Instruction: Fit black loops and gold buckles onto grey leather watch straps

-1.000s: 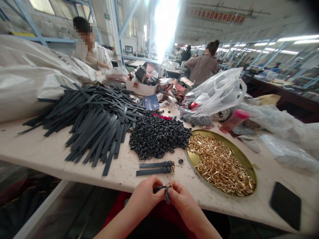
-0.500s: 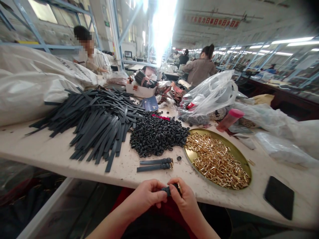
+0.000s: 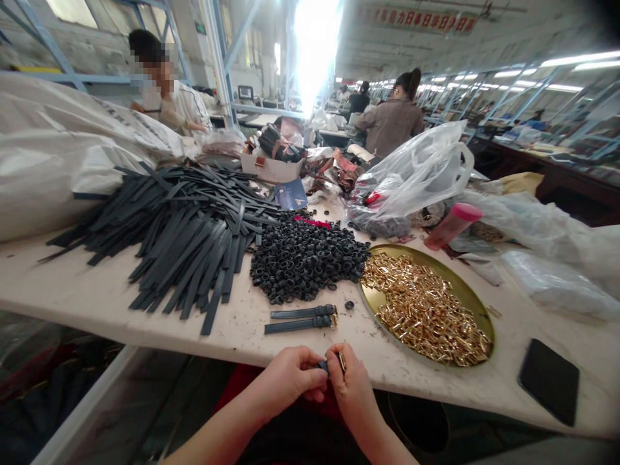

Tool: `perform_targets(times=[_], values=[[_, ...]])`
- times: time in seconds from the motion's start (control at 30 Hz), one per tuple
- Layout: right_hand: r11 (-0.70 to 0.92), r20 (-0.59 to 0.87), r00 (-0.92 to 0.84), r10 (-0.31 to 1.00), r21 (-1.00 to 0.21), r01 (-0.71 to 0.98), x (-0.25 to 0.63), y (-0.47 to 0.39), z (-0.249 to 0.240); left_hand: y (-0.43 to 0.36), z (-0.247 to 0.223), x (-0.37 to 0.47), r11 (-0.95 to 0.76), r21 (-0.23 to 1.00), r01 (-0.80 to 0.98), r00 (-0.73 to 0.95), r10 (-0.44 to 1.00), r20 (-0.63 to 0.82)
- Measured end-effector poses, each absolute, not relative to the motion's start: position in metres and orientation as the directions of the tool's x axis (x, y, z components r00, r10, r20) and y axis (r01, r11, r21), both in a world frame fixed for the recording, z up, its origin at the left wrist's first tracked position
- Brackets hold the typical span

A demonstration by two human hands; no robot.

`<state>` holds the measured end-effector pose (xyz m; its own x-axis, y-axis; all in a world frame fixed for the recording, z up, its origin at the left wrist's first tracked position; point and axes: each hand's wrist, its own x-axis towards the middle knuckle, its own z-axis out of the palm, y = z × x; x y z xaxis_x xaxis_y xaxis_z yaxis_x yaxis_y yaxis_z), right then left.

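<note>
blue metal frames (image 3: 106, 79) L + ctr | window (image 3: 72, 11) upper L | red-lettered banner (image 3: 416, 20) hi R | clg tube lts (image 3: 581, 59) R

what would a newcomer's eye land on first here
Probably the heap of gold-coloured buckles in the brass-coloured tray, right of centre on the table. Left of it lie a mound of small dark loops, then a fanned pile of dark strips. At the table's near edge, the left hand and right hand have a mostly hidden dark strap in their grip.

Left hand (image 3: 289, 378) and right hand (image 3: 351, 382) pinch a dark strap (image 3: 323, 366) and gold buckle (image 3: 342, 361).
</note>
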<state>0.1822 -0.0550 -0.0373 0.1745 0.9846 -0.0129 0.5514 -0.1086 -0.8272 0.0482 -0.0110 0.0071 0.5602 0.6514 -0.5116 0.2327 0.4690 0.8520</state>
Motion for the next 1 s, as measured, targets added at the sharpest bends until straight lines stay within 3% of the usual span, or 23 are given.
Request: perform_targets(times=[0.27, 0.6, 0.83, 1.0], values=[[-0.08, 0.029, 0.189, 0.982, -0.835, 0.544, 0.19, -0.051, -0.044, -0.002, -0.002, 0.043, 0.284, 0.838, 0.466, 0.649, 0.534, -0.541], [-0.08, -0.088, 0.004, 0.996, -0.892, 0.445, 0.202, -0.046, -0.044, 0.009, 0.004, 0.047, 0.153, 0.845, 0.512, 0.687, 0.519, -0.51], [0.073, -0.052, -0.165, 0.985, -0.737, 0.672, 0.21, -0.043, -0.041, 0.009, 0.001, 0.047, 0.089, 0.82, 0.566, 0.657, 0.553, -0.513], [0.039, -0.048, -0.157, 0.986, -0.861, 0.506, 0.21, -0.047, -0.043, 0.011, 0.003, 0.043, 0.052, 0.819, 0.572, 0.687, 0.515, -0.513]])
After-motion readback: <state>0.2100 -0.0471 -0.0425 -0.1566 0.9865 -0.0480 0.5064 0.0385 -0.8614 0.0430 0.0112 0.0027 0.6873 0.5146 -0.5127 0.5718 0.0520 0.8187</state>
